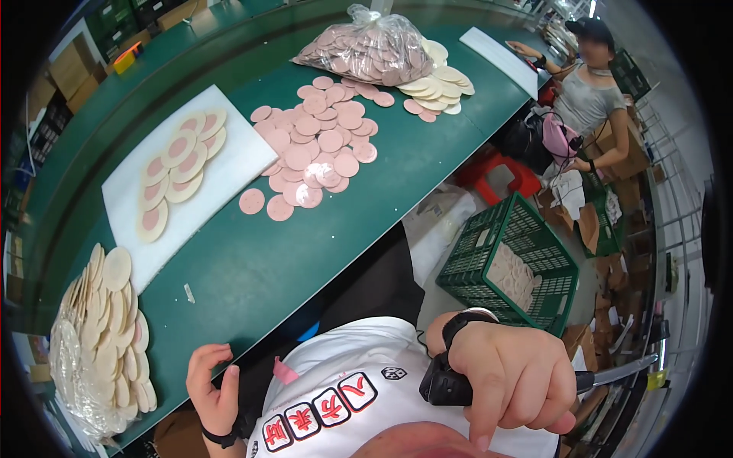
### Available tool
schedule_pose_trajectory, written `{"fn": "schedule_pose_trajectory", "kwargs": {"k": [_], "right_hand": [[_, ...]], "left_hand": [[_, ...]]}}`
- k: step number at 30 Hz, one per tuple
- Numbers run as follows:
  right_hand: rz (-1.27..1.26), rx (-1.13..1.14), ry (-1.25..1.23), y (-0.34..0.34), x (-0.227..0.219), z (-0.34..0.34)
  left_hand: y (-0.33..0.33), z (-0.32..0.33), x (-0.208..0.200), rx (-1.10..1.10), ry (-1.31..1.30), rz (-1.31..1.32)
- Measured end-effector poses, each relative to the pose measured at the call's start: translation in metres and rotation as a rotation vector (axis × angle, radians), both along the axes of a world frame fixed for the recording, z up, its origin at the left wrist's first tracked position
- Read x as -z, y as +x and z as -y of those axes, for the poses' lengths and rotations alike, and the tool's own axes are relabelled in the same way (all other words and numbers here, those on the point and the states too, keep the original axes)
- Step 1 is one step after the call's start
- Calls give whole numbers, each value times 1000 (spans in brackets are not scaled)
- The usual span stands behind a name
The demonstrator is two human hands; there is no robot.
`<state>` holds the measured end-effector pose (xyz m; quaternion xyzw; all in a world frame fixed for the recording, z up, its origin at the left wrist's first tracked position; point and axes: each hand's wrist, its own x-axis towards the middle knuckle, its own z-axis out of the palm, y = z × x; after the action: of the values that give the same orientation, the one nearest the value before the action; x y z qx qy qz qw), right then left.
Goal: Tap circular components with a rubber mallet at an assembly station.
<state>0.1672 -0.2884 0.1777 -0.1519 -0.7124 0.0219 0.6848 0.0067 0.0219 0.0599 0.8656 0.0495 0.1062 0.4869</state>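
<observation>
My left hand (213, 388) is at the near edge of the green table, its thumb and fingers apart and nothing between them. Close to the camera, my right hand (513, 375) is raised with curled fingers, one finger pointing down. A black object (447, 384) with a grey rod passes behind that hand; the grip is hidden. On the table, pink round discs (321, 141) lie in a loose pile. Several cream discs with pink centres (181, 149) lie overlapping on a white foam board (126, 191). Cream discs (114, 336) spill from a clear bag beyond my left hand.
A tied clear bag of pink discs (370, 53) stands at the table's back, beside more cream discs (443, 88). A green crate (477, 248) holding discs stands on the floor, near a red stool (500, 172). Another person (595, 99) is at the far right.
</observation>
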Motion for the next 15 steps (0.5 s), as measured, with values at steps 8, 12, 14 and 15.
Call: {"fn": "schedule_pose_trajectory", "kwargs": {"k": [8,12,14,15], "right_hand": [[11,-110,-69,3,8,-21],[-106,-136,23,-4,31,-33],[-174,-180,80,-3,45,-41],[-303,-81,13,-3,50,-38]], "left_hand": [[-11,-18,-4,-20,79,38],[-1,-31,-19,-32,125,33],[-9,-43,-28,-148,159,-4],[-10,-49,-32,-166,172,-14]]}}
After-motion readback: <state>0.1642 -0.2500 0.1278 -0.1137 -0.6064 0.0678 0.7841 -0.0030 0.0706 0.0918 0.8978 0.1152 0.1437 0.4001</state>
